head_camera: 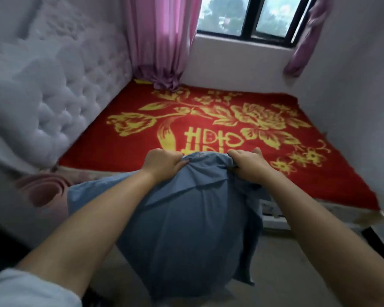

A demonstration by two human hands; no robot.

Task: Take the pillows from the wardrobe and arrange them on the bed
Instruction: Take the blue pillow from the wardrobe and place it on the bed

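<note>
- The headboard (60, 100) is my landmark: it runs along the bed's (231, 129) left side, so the pillow (182, 209) has to travel forward and left.
- My left hand (162, 163) is clenched on the pillow's top edge and sits nearer the headboard.
- The pillow hangs between my arms, long axis running from me toward the bed, lower end over the floor, not yet on the bed.
- My right hand (249, 163) bunches the same top edge, farther from the headboard.
</note>
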